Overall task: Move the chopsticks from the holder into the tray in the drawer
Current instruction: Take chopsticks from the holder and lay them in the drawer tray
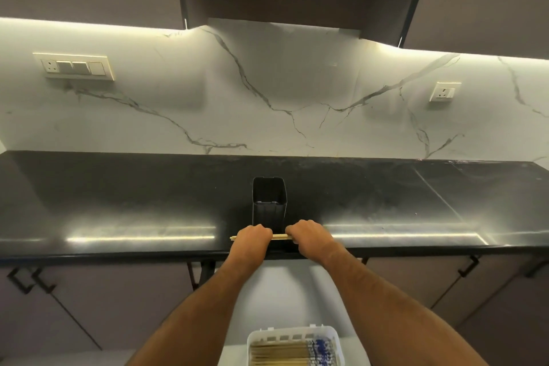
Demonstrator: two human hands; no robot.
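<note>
Nearest, at the bottom edge below both forearms, a white tray (292,336) is sitting in the open drawer (237,356), already carrying a layer of chopsticks lying side by side, some with blue patterned ends.

Further out, over the front edge of the black table (118,217), both hands are holding one bundle of chopsticks (280,236) level, crosswise. The left hand (252,242) is wrapping its curled fingers over the bundle's left part; a short pale tip is poking out past the outer side of those fingers. The right hand (310,236) is clenching its fingers round the right part. Between the two sets of fingers a short stretch of the bundle is showing.

Just beyond the fingers, between the hands, the black holder (269,202) is standing upright on the table, its dark inside showing no sticks.
</note>
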